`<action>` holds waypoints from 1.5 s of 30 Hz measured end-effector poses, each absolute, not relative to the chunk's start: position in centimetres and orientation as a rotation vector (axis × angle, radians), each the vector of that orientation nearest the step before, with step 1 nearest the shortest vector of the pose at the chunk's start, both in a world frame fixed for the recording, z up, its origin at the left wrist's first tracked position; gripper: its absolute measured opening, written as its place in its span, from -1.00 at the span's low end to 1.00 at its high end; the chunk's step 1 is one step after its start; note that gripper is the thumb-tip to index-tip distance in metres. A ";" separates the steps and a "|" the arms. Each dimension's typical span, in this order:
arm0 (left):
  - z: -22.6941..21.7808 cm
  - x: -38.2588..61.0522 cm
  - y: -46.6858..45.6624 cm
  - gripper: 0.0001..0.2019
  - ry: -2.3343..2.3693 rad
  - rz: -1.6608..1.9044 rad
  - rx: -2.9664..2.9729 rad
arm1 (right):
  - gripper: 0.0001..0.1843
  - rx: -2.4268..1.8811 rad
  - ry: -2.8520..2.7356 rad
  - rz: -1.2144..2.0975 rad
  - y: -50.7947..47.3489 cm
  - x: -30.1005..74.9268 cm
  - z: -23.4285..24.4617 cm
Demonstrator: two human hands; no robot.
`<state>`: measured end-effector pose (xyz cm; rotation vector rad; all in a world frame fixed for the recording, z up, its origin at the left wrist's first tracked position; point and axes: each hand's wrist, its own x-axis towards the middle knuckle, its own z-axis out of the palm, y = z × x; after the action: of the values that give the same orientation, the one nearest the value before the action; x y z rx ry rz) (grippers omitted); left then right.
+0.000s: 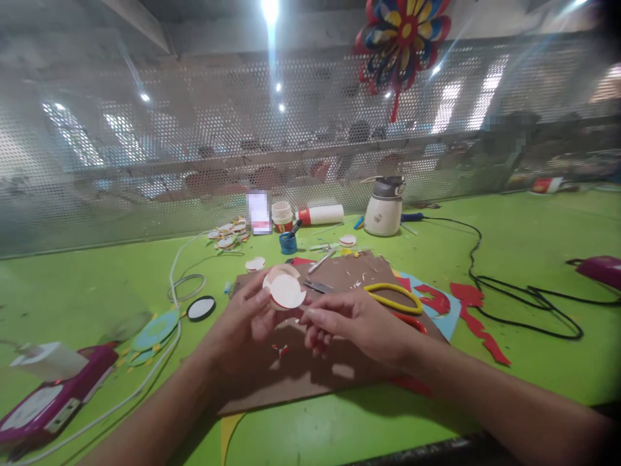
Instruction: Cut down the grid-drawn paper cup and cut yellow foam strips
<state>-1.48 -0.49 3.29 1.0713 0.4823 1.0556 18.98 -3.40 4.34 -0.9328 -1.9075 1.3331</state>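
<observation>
Near forearms (485,388) lead to a left hand (244,312) pinching a white disc (285,288) and a right hand (350,320), grip unclear, seemingly working the disc's right edge, where steady support seems needed next.

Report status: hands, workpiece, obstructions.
Left hand holding white round piece. Right hand at its edge, grip unclear. Scissors on brown board, close by right hand.
</observation>
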 end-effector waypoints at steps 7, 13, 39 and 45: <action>3.6 -1.5 -0.6 -0.67 0.447 1.037 0.806 | -0.75 -1.413 -2.478 0.388 -2.3 22.8 6.2; 3.9 -1.6 -0.2 -0.55 0.419 0.996 0.779 | -0.71 -1.614 -2.623 0.019 -0.9 26.0 4.8; 5.8 -1.8 -0.8 -0.67 0.582 1.113 0.752 | -0.53 -1.784 -2.352 0.265 -2.1 26.3 3.1; 5.1 -2.2 -0.2 -0.61 0.654 1.151 0.804 | -0.49 -1.530 -2.166 0.392 -3.2 26.1 3.5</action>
<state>-2.20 -0.19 5.06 0.8043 0.6544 1.1506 26.07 -3.17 3.45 -1.5297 -2.1663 0.3921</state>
